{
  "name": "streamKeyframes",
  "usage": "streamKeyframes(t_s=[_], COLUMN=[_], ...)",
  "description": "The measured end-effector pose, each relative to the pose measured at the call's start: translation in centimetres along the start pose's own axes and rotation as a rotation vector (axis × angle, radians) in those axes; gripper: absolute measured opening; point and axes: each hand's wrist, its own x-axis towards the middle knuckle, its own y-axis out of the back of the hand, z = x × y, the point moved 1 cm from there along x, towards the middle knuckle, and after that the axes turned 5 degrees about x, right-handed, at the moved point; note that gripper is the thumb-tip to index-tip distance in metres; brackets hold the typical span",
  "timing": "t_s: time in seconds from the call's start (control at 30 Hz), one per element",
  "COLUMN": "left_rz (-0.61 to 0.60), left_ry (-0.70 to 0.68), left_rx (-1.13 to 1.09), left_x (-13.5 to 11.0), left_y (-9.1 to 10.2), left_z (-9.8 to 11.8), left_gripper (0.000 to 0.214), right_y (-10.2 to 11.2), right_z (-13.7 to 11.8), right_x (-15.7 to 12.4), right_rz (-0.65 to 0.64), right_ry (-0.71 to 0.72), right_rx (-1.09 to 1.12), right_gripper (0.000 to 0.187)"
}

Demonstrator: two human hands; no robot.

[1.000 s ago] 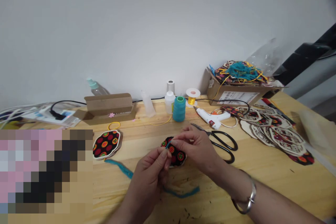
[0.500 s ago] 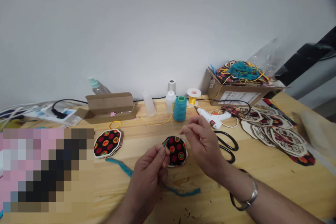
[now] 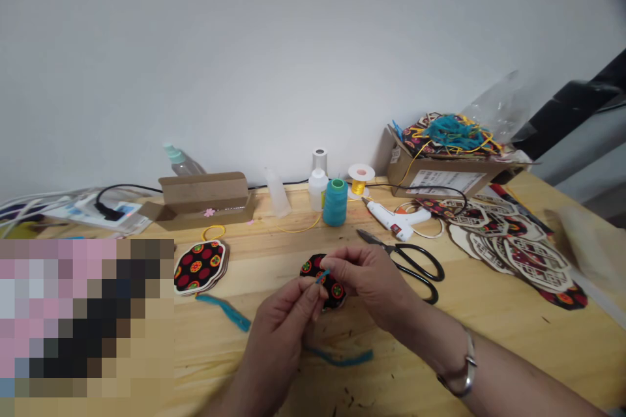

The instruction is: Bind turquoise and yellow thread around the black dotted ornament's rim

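Between its thumb and fingers my left hand [image 3: 288, 316] pinches a short length of teal thread [image 3: 323, 275]. From the other side my right hand [image 3: 364, 277] closes its thumb and forefinger on the upper end of that thread. Just behind both hands a black fabric piece with red and orange flower pattern [image 3: 313, 266] lies on the table, partly hidden by the fingers. A teal tassel [image 3: 345, 358] extends from beneath my left hand. Black-handled scissors [image 3: 415, 264] lie beside my right hand.
Patterned pieces are stacked [image 3: 200, 267] at left with another tassel [image 3: 227, 313]. Behind stand a teal thread cone [image 3: 335, 203], a yellow spool [image 3: 360, 181] and a glue gun [image 3: 398, 216]. A full cardboard box [image 3: 440, 176] and a pile of wooden cutouts [image 3: 528, 260] occupy the right.
My right hand has come down and left from above the scissors, and its fingers now pinch the teal thread. The scissors' blades have come into view. My left hand has barely moved.
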Motion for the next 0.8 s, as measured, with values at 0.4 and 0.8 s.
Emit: streamKeyframes(t_s=[0.4,0.8], left_rz=[0.038,-0.017], left_ry=[0.090,0.080], left_rx=[-0.325,-0.244], left_x=[0.4,0.1], left_y=[0.0,0.2], left_z=[0.4,-0.5], left_gripper=[0.013,0.021], right_y=[-0.8,-0.5], right_z=[-0.8,-0.5], right_x=[-1.9,-1.1], right_rz=[-0.199,0.061], right_ry=[0.575,0.446], right_rx=[-0.680,-0.525], right_gripper=[0.008,0.008])
